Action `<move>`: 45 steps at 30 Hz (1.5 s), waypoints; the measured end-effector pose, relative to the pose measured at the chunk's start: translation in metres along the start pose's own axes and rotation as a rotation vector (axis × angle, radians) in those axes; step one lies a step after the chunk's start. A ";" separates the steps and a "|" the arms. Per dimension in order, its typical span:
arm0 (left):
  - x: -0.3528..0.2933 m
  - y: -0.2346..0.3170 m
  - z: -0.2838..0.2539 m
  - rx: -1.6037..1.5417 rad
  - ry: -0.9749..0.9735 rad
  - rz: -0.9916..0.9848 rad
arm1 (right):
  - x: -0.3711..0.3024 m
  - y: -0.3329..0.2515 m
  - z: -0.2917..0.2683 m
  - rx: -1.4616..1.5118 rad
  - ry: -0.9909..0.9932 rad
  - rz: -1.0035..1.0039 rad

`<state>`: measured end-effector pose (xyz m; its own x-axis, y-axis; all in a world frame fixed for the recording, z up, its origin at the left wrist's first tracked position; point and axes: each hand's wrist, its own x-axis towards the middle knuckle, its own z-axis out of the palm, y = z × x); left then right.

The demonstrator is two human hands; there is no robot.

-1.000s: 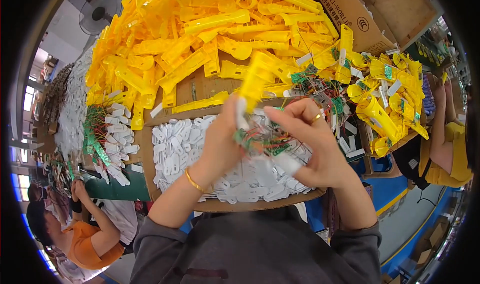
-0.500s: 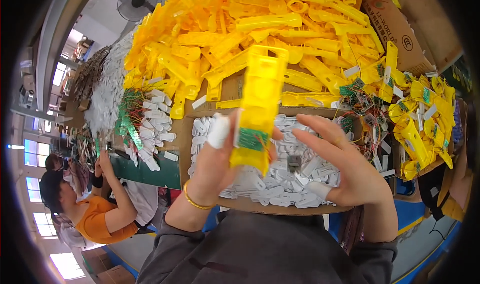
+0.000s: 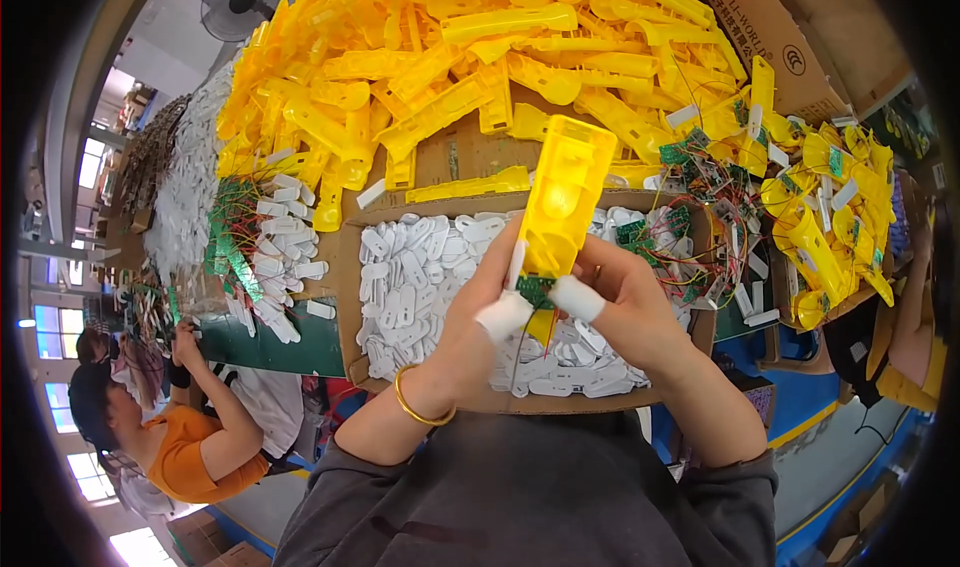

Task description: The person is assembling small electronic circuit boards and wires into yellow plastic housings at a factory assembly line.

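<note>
Between my hands a long yellow plastic shell (image 3: pixel 566 182) stands up at a slant, its hollow inside toward me. My left hand (image 3: pixel 470 317) is closed around its lower left side, with a white strip (image 3: pixel 517 265) along that edge. From the other side, my right hand (image 3: pixel 630 312) grips the lower right edge. A small green circuit board (image 3: pixel 536 289) sits at the shell's lower end, between my two thumbs, which are wrapped in white. A thin wire hangs beneath it. Below my hands is a cardboard box (image 3: pixel 352 312) of flat white plastic pieces (image 3: pixel 400 297).
A heap of yellow shells (image 3: pixel 420 67) fills the far side. Wired circuit boards (image 3: pixel 715 217) lie at the right, beside a box of yellow shells with boards (image 3: pixel 830 227). White pieces and wires (image 3: pixel 285 252) lie left. A person in orange (image 3: pixel 205 442) works at far left.
My right hand has come in from the right and now grips the shell's lower end. The shell has moved slightly right and leans more to the right.
</note>
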<state>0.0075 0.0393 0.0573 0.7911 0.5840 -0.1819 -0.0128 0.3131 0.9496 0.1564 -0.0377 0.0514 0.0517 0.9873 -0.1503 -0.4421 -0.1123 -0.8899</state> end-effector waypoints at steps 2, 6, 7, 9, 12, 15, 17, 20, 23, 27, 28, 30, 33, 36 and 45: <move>-0.002 -0.010 0.002 0.192 0.094 0.165 | -0.002 0.003 0.001 -0.134 0.021 -0.004; -0.006 -0.007 0.006 0.776 0.068 0.421 | -0.007 0.012 0.002 -0.057 0.070 -0.035; -0.005 -0.008 0.006 0.823 0.067 0.477 | -0.009 0.012 0.003 -0.014 0.072 -0.051; -0.004 -0.013 0.005 0.869 0.062 0.533 | -0.011 0.013 0.005 0.030 0.078 -0.068; 0.000 -0.024 0.003 0.873 0.102 0.612 | -0.010 0.015 0.009 0.065 0.120 -0.098; 0.003 -0.030 0.003 0.955 0.132 0.669 | -0.008 0.022 0.009 0.091 0.188 -0.149; 0.002 -0.034 0.003 0.924 0.152 0.556 | -0.005 0.025 0.008 0.157 0.206 -0.122; 0.003 -0.035 0.001 0.828 0.196 0.500 | 0.005 0.026 0.002 0.155 0.130 -0.110; 0.010 -0.017 0.001 0.121 0.101 0.219 | 0.011 0.027 -0.005 -0.154 0.104 -0.349; 0.019 0.014 -0.018 -0.257 -0.017 0.150 | -0.026 0.021 -0.028 -0.568 -0.166 -0.176; 0.018 0.009 -0.020 -0.252 -0.011 0.160 | -0.037 0.013 -0.025 -0.477 -0.107 0.007; 0.014 -0.004 -0.015 0.241 0.237 0.277 | -0.051 0.000 -0.031 -0.382 -0.042 0.188; 0.011 -0.008 -0.021 0.402 0.178 0.288 | -0.069 -0.013 -0.046 -0.960 0.424 -0.165; 0.011 -0.013 -0.006 0.336 0.122 0.280 | -0.071 -0.034 -0.056 -0.954 0.529 -0.486; 0.014 -0.012 0.029 0.704 0.216 0.300 | -0.054 -0.026 -0.022 -0.488 0.551 -0.821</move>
<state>0.0362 0.0221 0.0509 0.6783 0.7232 0.1299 0.2404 -0.3855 0.8909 0.1850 -0.0904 0.0734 0.6140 0.6096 0.5014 0.3046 0.4030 -0.8630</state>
